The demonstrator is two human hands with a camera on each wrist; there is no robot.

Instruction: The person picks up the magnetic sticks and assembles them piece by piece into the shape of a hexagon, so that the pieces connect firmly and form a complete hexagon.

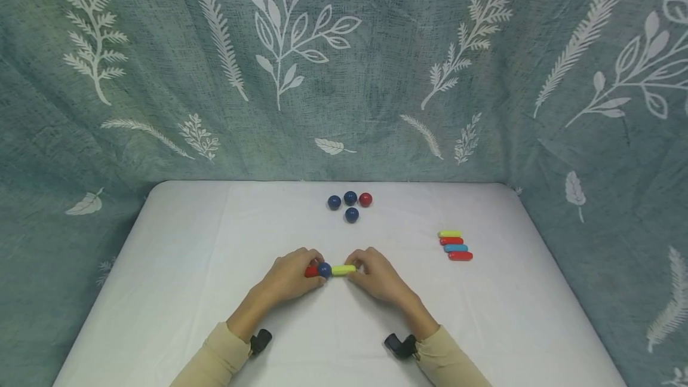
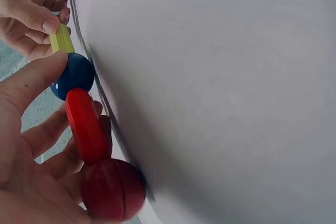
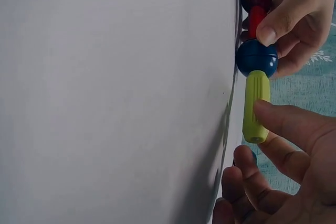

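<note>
White table [image 1: 242, 226], teal curtain [image 1: 376, 88], yellow rod [image 1: 341, 270]

A teal fabric backdrop [image 1: 376, 130], printed with white leafy branches [image 1: 274, 14] and single leaves [image 1: 329, 146], hangs behind and along both sides of a white tabletop [image 1: 161, 291] with rounded far corners; whether a thin cloth covers that top is hard to tell. Near its far edge sit three loose dark blue balls [image 1: 350, 198] and a loose red ball [image 1: 365, 199], while four short rods — yellow-green [image 1: 450, 234], red [image 1: 451, 241], light blue [image 1: 455, 248], red [image 1: 460, 256] — lie close together in a slanting stack on the right.
</note>
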